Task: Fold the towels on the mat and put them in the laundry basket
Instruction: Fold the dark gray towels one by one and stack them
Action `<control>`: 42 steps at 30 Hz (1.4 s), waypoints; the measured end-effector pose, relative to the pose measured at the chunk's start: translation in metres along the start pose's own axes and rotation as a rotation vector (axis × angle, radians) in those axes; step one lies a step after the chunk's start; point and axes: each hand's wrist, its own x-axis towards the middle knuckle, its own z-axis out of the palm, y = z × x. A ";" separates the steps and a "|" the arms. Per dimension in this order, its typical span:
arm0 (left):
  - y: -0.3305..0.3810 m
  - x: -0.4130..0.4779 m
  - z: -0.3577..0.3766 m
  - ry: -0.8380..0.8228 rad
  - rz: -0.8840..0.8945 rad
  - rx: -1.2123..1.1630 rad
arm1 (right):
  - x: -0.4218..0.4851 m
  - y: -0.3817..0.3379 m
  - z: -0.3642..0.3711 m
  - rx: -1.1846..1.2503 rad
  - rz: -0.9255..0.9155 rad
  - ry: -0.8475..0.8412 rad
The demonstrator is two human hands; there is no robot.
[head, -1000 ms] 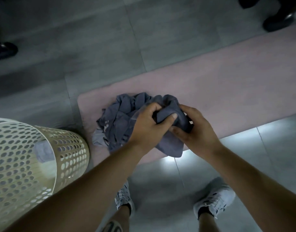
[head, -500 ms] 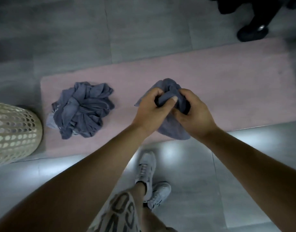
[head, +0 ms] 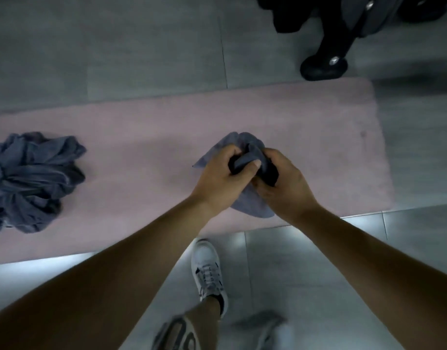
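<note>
Hands together over the pink mat [head: 305, 127]: left hand [head: 218, 180] and right hand [head: 284, 184] both have fingers curled tight on one bunched grey towel [head: 245, 145]. Crumpled towel pile [head: 33, 180] lies well apart at far left.

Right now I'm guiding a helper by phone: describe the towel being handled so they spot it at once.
Find the long pink mat on the grey floor. Right of its middle, the left hand and right hand grip one bunched blue-grey towel. Unlike the heap of towels at the mat's left end, it alone is held.
</note>
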 end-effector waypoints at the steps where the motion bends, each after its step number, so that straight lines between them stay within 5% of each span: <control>1: 0.002 0.012 0.015 -0.002 0.012 0.002 | 0.008 0.013 -0.012 0.001 -0.008 -0.003; 10: -0.051 0.123 0.138 0.155 0.117 0.177 | 0.106 0.153 -0.070 0.152 -0.134 -0.173; 17: -0.143 0.195 0.220 -0.015 -0.146 0.077 | 0.179 0.307 -0.088 -0.593 -0.031 -0.374; 21: -0.187 0.242 0.198 0.226 -0.051 0.443 | 0.204 0.339 -0.089 -0.723 -0.173 -0.520; 23: -0.209 0.265 0.176 0.333 -0.197 0.481 | 0.213 0.337 -0.086 -0.715 -0.287 -0.464; 27: -0.239 0.291 0.144 0.243 -0.540 0.531 | 0.252 0.323 -0.062 -0.629 -0.403 -0.364; 31: -0.250 0.290 0.135 0.206 -0.516 0.297 | 0.287 0.307 -0.031 -0.542 -0.394 -0.439; 36: -0.229 0.265 0.125 0.085 -0.416 -0.308 | 0.306 0.283 -0.018 -0.414 -0.307 -0.608; 42: -0.180 0.245 0.110 -0.208 -0.286 -0.432 | 0.298 0.234 -0.033 -0.239 -0.231 -0.751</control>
